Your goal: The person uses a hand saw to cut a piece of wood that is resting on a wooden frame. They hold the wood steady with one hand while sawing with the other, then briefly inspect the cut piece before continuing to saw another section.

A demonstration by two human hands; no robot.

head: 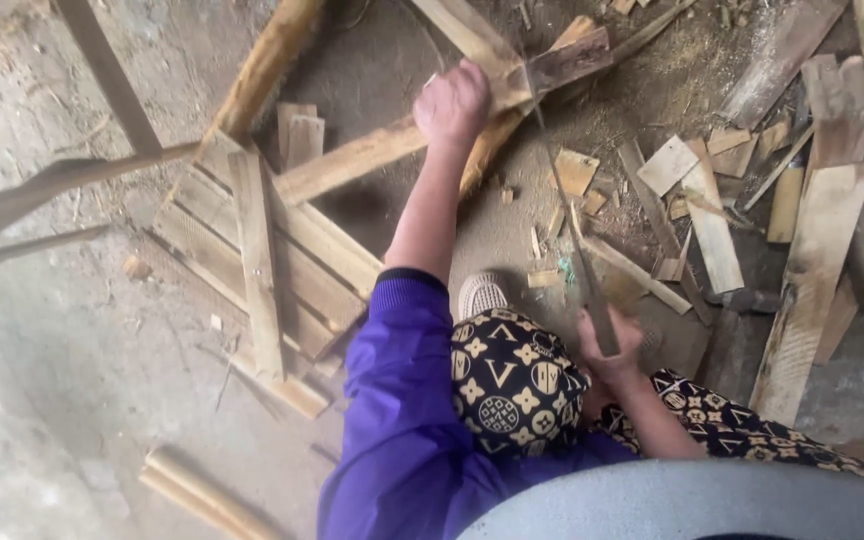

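Left hand (452, 103): fingers clenched on a long wooden plank (372, 152), which is laid slantwise across the dirt floor (72, 330), its far end propped on crossed timbers. Right hand (607, 350): fingers grasping the handle of a handsaw (570, 228), blade reaching up to the plank just beside the left hand. Slatted pallet (252, 250) is set under the plank; offcuts (692, 190) are scattered to the right.

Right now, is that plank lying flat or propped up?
Propped: the left hand holds the plank across a log, the saw crossing it.

Dirt floor (72, 350) bears wooden pallet (252, 240), scattered offcuts (712, 200), sawdust.
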